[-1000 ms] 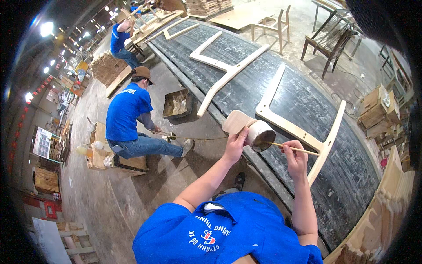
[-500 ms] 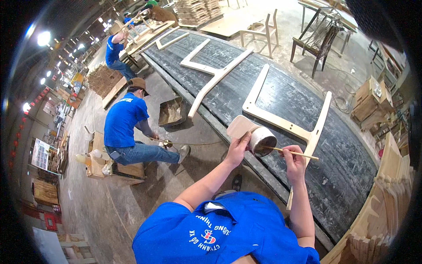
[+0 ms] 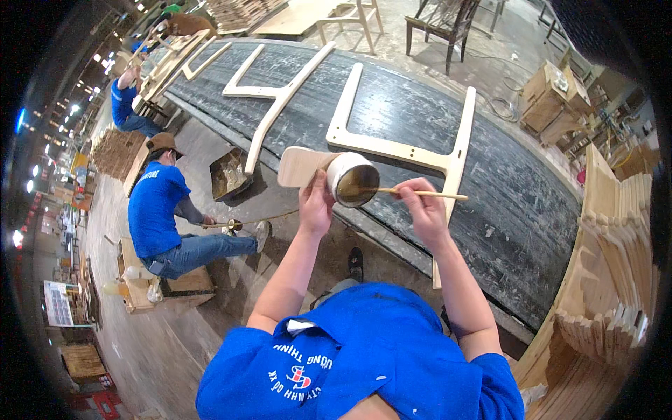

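My left hand (image 3: pixel 316 206) is closed around a white pot (image 3: pixel 339 166) and a flat, round-cornered wooden piece (image 3: pixel 297 167) pressed against its side. The pot is tilted so its brownish inside faces me; what it contains is hard to make out. Between the fingers of my right hand (image 3: pixel 425 215) is a thin wooden stick (image 3: pixel 444 194), its far end inside the pot. Both hands are above the near edge of a dark, scuffed conveyor belt (image 3: pixel 518 231). Just beyond them lies a pale wooden chair side frame (image 3: pixel 392 145) with small dark holes.
More pale frames (image 3: pixel 283 91) lie farther along the belt. Stacked curved wooden parts (image 3: pixel 609 259) stand at the right. To the left, a co-worker (image 3: pixel 157 203) in blue sits beside a dark metal tray (image 3: pixel 231 175) on the floor. Chairs (image 3: pixel 448 31) stand beyond the belt.
The whole view has shifted, so the belt and frames appear farther left. The pot's mouth now faces me more, showing the stick's end inside it. Both hands keep their hold.
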Available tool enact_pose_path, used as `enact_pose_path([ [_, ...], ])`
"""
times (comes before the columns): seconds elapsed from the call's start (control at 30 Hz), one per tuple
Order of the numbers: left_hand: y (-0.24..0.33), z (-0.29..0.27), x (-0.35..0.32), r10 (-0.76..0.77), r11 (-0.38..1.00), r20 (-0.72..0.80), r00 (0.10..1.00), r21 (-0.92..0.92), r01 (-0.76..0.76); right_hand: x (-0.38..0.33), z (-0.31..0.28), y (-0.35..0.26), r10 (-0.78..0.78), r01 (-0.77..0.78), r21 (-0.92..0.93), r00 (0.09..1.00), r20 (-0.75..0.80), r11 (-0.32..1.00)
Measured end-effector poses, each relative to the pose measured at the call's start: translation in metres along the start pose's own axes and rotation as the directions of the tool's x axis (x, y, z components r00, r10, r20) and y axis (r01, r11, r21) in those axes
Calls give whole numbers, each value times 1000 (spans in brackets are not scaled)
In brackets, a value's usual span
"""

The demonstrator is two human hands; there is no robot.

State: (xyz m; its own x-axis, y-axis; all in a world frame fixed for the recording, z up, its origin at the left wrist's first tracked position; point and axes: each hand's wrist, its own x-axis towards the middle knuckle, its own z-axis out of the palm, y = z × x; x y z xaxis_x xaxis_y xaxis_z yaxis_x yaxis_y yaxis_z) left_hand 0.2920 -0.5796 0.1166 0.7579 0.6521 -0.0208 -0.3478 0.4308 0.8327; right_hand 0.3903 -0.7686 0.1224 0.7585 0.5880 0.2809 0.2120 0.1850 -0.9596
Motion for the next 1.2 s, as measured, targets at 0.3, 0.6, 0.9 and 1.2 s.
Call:
enact_pose_path([
  [0.3,-17,-64,-5,15,998,-144,990,68,-5,22,48,38,89,-88,-9,991,104,996],
  [0.6,-11,-106,57,51,999,-170,984,21,-48,84,93,81,308,-325,118,941,140,938],
  [0.9,13,-158,164,-125,990,-163,979,-87,112,155,139,124,468,-397,606,882,45,690],
  [1.2,-13,-152,214,-218,955,-159,963,-238,177,194,146,171,655,-445,624,741,-146,642],
])
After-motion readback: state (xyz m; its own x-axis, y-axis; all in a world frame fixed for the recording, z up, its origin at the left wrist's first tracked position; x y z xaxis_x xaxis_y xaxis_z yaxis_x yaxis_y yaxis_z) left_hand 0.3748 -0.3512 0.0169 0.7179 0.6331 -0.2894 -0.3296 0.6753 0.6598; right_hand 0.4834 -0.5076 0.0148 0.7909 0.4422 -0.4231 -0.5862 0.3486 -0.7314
